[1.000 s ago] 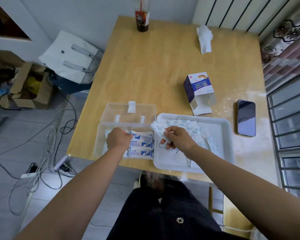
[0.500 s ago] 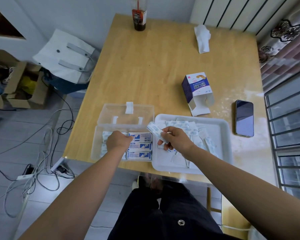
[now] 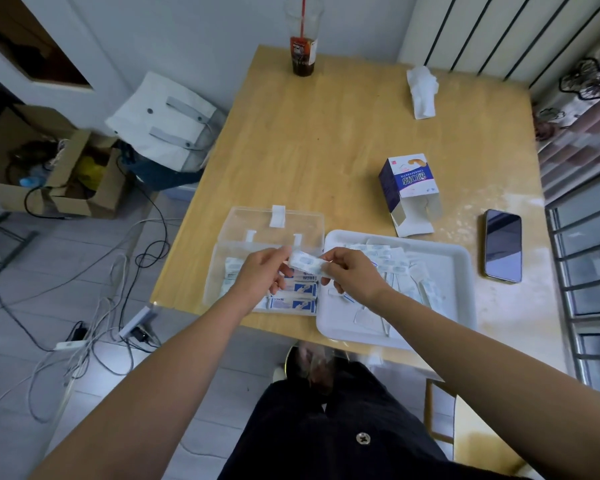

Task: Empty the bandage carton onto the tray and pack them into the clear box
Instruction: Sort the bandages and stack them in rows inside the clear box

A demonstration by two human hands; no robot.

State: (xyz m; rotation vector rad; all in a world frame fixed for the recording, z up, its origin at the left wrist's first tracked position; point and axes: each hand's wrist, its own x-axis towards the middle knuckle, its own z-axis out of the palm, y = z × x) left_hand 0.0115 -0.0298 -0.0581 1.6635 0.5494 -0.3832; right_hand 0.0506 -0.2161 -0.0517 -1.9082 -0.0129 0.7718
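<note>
A small bundle of white-wrapped adhesive bandages [image 3: 305, 263] is held above the seam between the clear plastic box [image 3: 219, 271] and the white rectangular plastic tray [image 3: 459, 271]. The left hand [image 3: 262, 273] pinches one end and the right hand [image 3: 352, 271] pinches the other. The box, its lid folded back, contains rows of blue-and-white packed bandages [image 3: 293, 304]; loose bandages [image 3: 392, 263] lie on the tray. Beyond the tray, the opened blue-and-white cardboard carton [image 3: 407, 188] lies on the pale wooden table [image 3: 309, 150], with a dark smartphone [image 3: 503, 245] to its right.
</note>
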